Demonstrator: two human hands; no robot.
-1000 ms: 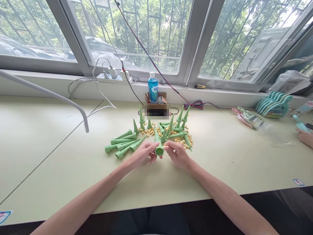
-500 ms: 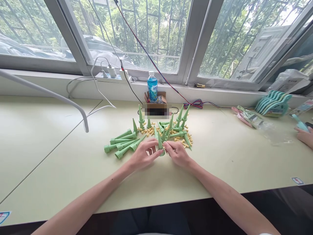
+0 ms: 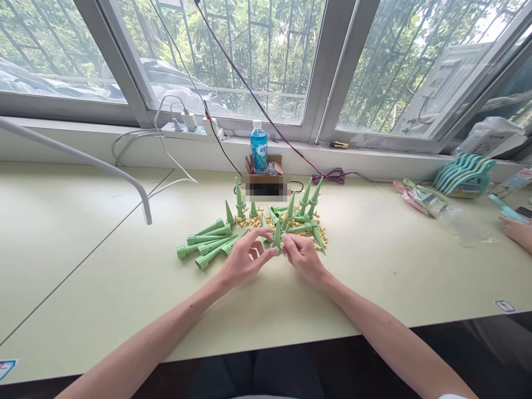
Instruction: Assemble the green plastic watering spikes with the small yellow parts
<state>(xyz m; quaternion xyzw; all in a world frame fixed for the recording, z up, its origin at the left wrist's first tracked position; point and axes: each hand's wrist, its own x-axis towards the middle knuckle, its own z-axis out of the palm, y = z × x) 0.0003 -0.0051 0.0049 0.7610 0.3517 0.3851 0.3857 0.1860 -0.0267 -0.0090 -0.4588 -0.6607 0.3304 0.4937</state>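
Note:
A green plastic spike (image 3: 277,237) stands point up between my hands at the front of a cluster. My left hand (image 3: 245,256) curves around its left side, thumb at the base and index finger behind. Pinched together at its right side, the fingers of my right hand (image 3: 304,256) are on a small yellow plastic peg (image 3: 284,244), mostly hidden by the fingertips. Several green spikes (image 3: 214,244) lie to the left of my left hand. Beyond the hands, more spikes (image 3: 305,198) stand upright among loose yellow pegs (image 3: 253,221).
A blue drink bottle (image 3: 260,149) stands in a small cardboard box (image 3: 279,164) by the window ledge. Coiled red and blue wire (image 3: 334,176) lies behind the pile. A white cable (image 3: 143,199) hangs at left. At far right are turquoise plastic pieces (image 3: 463,176) and another person's hand (image 3: 517,230).
The spike between my hands has shifted slightly away from me and to the right, and both hands have moved with it. The other person's hand has moved slightly.

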